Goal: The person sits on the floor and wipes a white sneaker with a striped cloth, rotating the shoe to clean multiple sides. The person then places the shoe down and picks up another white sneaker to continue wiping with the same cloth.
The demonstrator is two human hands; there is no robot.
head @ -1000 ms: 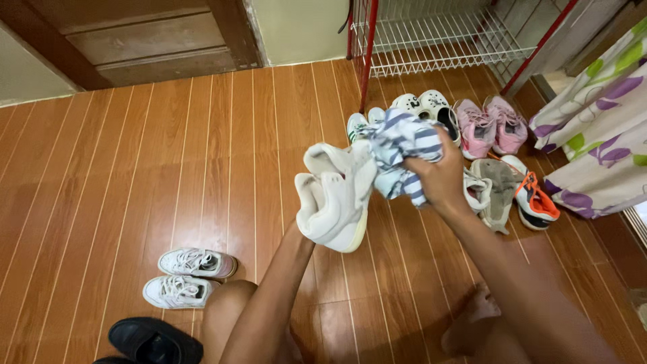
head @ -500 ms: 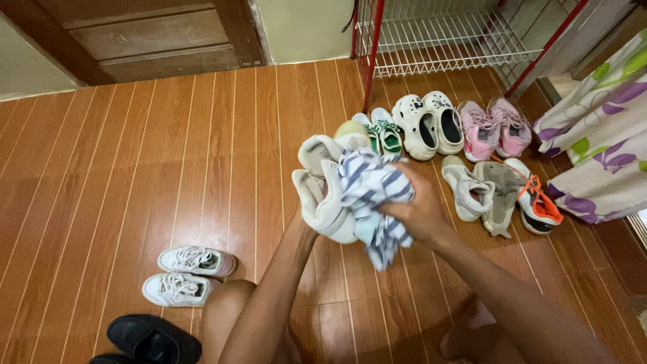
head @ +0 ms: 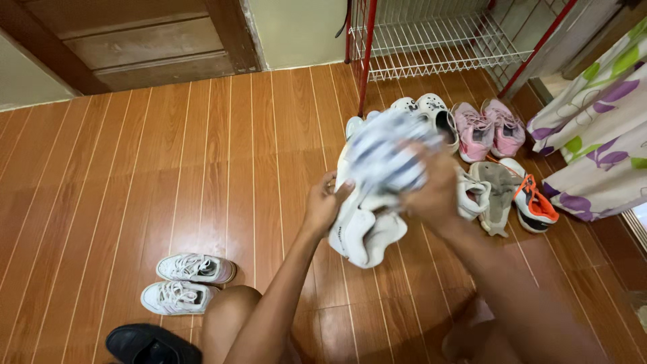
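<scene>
Looks like a home entryway: wood-look floor (head: 135,168), a wooden door (head: 135,40), a wire shoe rack (head: 438,37), shoes everywhere, flowery curtain (head: 600,128).

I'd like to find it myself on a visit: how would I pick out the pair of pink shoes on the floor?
Start at the red-framed white wire rack by the far wall. On the wooden floor just in front of it lies a row of shoes; the pink shoes sit at its right end, beside the white clogs. They are the only pink, laced pair there.
</scene>
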